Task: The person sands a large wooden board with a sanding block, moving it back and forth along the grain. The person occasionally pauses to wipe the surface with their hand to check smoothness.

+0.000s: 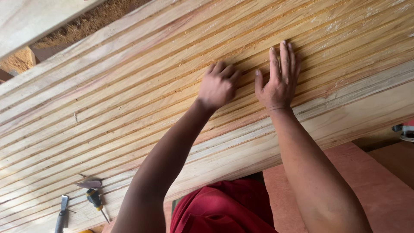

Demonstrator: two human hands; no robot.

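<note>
Nearest to us is our red garment (pixel 224 207), low in the middle of the view, with both bare forearms rising from either side of it. Beside the right forearm we see a reddish-brown board surface (pixel 366 181), and at the far right edge part of a red and grey tool (pixel 405 129), mostly cut off.

Down at the lower left, a chisel (pixel 61 214) and a screwdriver with a black and yellow handle (pixel 95 201) lie on the grooved wood, just beside each other, with a small flat grey blade (pixel 89 183) just above them. They sit well apart from our hands.

The wide grooved plank surface (pixel 129 99) fills most of the view, its pale strips running slantwise from lower left to upper right, with sawdust caught in the grooves. Our left hand (pixel 219 85) rests on it with fingers curled under into a loose fist, gripping nothing we can see. Our right hand (pixel 279 77), just beside it, lies flat with fingers stretched out and together, palm pressed to the wood.

Beyond the planks, at upper left, we see another pale board (pixel 34 17) and a heap of sawdust (pixel 95 19) behind it.
</note>
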